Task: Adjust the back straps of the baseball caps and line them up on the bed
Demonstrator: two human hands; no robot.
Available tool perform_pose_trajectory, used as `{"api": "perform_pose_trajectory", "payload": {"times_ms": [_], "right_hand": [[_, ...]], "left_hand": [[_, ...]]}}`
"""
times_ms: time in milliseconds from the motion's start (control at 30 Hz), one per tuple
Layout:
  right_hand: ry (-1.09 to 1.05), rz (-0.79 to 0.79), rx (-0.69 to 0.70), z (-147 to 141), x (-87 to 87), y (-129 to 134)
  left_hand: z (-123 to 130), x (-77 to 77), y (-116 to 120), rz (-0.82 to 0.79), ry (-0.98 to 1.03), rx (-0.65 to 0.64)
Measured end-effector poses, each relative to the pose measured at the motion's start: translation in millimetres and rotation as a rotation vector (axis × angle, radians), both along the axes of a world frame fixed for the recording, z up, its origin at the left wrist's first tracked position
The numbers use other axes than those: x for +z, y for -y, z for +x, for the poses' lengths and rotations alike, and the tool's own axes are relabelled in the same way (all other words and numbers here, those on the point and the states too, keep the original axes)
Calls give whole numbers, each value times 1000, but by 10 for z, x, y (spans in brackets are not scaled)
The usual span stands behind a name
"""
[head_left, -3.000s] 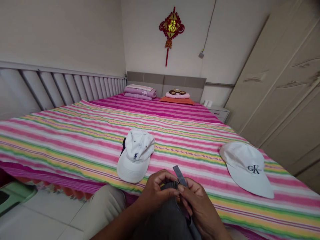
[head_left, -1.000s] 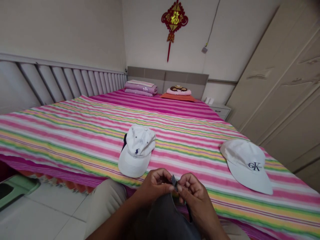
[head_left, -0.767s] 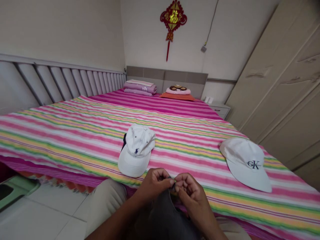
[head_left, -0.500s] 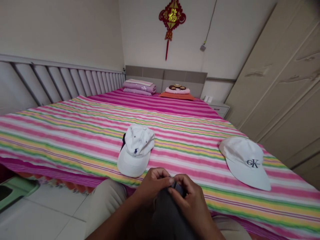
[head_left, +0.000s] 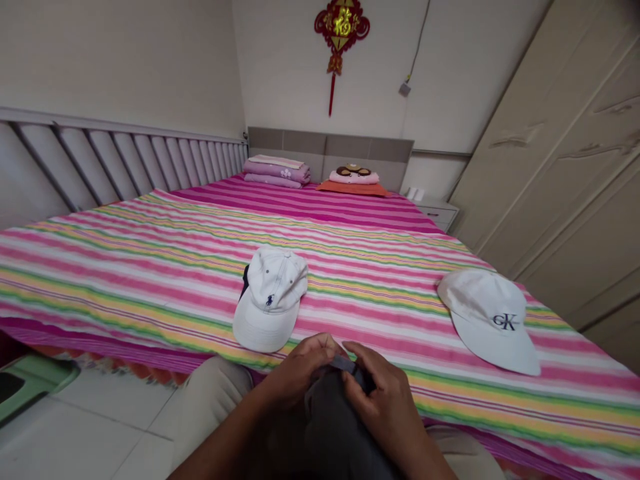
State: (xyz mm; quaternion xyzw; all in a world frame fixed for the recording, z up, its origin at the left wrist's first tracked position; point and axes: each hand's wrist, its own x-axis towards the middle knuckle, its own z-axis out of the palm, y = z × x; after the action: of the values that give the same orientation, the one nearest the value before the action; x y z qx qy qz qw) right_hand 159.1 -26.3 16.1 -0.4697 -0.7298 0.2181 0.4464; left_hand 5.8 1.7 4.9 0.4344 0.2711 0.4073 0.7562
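At the bottom centre of the frame, between two knees (head_left: 215,393), we see one dark grey cloth thing, which we take to be a grey cap (head_left: 340,427), held in both hands just over the near edge of the bed. The left hand (head_left: 300,367) pinches its upper edge, and the right hand (head_left: 383,397) is bent round the other side, thumb and forefinger on either side of one strap (head_left: 344,363). Three seconds ago the end of that strap stood up loose between the fingers; now it lies low along the edge of the cloth. We judge that the strap work has moved on, though the fingers cover its ends and we cannot tell whether it is fastened. At the lower left is one green stool (head_left: 47,373). Just beyond the hands, on the one striped bed (head_left: 370,280), we count two more caps: a white cap with a rider mark (head_left: 273,293) left of centre, a dark thing (head_left: 245,280) partly hidden behind it, and a white cap with letters (head_left: 487,317) at the right. Farther off, towards the upper middle, there are two piles of bedding, one purple pile (head_left: 277,172) and one pink-and-orange pile (head_left: 353,183), then one headboard (head_left: 300,143), and on the wall one red hanging (head_left: 342,27).
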Motion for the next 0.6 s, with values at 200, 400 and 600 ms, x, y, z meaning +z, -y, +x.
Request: {"api": "perform_pose_trajectory", "payload": {"times_ms": [200,400,600], "right_hand": [[-428,-449,133,30,7,-32],[-632,-713,247,60,5,-112],[-586,-619,256,82,10,-180]], "left_hand": [[2,-33,5,-42,59,-11],[24,-2,9,-45,-203,-99],[-3,-17,-66,-81,-187,-81]]}}
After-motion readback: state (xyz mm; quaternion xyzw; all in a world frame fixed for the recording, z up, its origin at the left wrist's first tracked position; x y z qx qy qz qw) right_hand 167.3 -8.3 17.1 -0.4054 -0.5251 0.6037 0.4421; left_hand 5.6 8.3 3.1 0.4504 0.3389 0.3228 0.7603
